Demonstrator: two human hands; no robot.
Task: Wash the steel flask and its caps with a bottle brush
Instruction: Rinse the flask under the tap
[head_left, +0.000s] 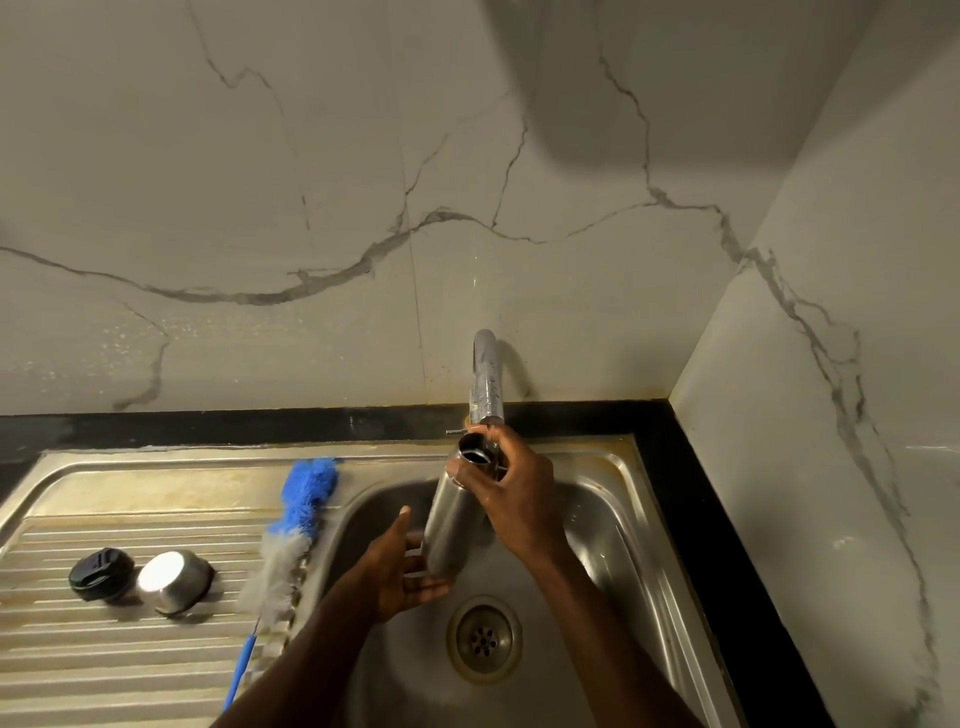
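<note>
Over the stainless sink basin (613, 525), the left hand (397, 577) cups the base of the cylindrical steel flask (451, 519) with straight fingers. The right hand (511, 488) has its fingers clamped round the flask's neck, under the curved chrome tap (487, 376). On the ribbed drainboard (78, 660) lie the blue-and-grey bottle brush (296, 525), round steel cap (174, 581) and black plastic cap (101, 574).

A home kitchen, by the look of it: a steel sink (613, 499) with a ridged draining board (104, 654) sits in a black counter (670, 447). A curved tap (487, 379) rises at the sink's far edge, and marble-patterned wall tiles (311, 182) meet in the corner behind
</note>
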